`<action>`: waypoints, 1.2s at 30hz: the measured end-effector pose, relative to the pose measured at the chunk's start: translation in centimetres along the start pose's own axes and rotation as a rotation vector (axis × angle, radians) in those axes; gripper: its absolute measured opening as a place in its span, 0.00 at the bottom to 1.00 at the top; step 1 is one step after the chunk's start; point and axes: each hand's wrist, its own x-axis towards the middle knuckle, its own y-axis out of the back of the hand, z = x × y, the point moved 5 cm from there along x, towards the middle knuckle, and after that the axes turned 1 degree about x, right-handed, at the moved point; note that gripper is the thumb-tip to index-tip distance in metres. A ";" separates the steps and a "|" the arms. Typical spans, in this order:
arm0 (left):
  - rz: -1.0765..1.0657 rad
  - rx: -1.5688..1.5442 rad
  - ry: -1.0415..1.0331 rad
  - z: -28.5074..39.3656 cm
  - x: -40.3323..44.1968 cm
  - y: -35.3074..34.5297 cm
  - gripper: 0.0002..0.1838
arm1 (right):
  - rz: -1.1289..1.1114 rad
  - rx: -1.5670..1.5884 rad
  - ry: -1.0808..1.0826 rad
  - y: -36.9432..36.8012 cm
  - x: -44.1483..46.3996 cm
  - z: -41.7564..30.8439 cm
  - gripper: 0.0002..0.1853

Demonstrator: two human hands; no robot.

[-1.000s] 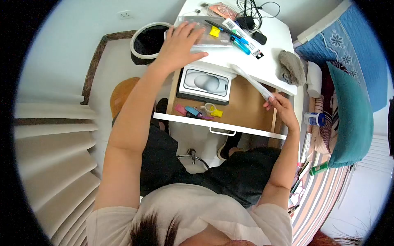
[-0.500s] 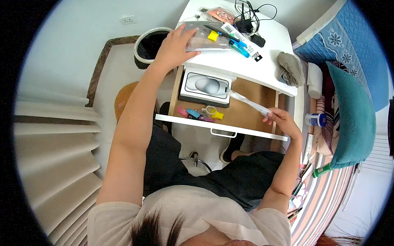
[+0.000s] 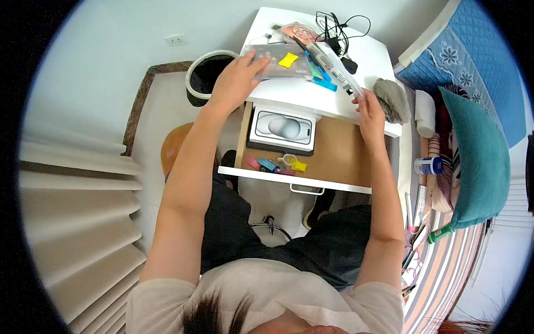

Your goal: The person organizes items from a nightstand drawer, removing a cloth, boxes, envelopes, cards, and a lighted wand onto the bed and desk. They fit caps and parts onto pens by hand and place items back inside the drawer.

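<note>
My left hand [image 3: 238, 80] lies with its fingers apart on the left end of a grey translucent pouch [image 3: 276, 70] on the desk. A small yellow packet [image 3: 288, 60] rests on that pouch. Over the desk's right part, my right hand [image 3: 371, 114] pinches the near end of a long, thin, whitish plastic packet [image 3: 340, 68]; its exact contents cannot be made out. The packet lies over or against the pens there, among them a bright blue one [image 3: 324, 84]. Below the desktop, the open drawer [image 3: 345, 147] holds a white phone box [image 3: 282, 129] and several small coloured items [image 3: 272, 165].
Tangled black cables [image 3: 334, 33] sit at the back of the desk [image 3: 278, 89]. A grey cloth [image 3: 391, 100] lies at its right edge. A black bin [image 3: 207, 77] stands to the left. On the right, a bed carries a teal pillow [image 3: 478, 161] and a blue-lidded container [image 3: 428, 165].
My right hand has moved up from above the drawer to the desk, carrying the plastic packet. The left hand stays on the pouch. The pens on the desk have shifted slightly.
</note>
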 end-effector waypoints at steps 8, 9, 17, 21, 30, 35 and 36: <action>0.077 -0.039 0.003 -1.2 0.0 2.3 0.28 | -0.055 -0.576 0.437 -4.8 -0.4 -4.7 0.24; 0.108 -0.099 0.025 -1.6 0.0 2.7 0.28 | -0.042 -0.579 0.441 -4.7 -0.3 -4.8 0.24; 0.351 -0.475 0.153 -2.2 -0.1 5.3 0.27 | 0.102 -0.691 0.599 -4.3 -1.3 -6.3 0.24; 0.349 -0.385 -0.010 0.6 -0.2 5.3 0.30 | 0.017 -0.203 0.398 -2.9 -1.8 -5.7 0.23; 0.133 -0.157 -0.339 9.0 -1.6 1.9 0.35 | -0.196 1.002 -0.380 -1.8 -7.4 -3.5 0.34; 0.039 -0.188 -0.403 13.2 -3.3 0.6 0.36 | -0.065 0.865 -0.455 0.9 -10.4 -1.6 0.31; 0.020 -0.169 -0.458 13.8 -3.8 0.3 0.36 | 0.016 0.860 -0.465 1.7 -11.0 -1.4 0.28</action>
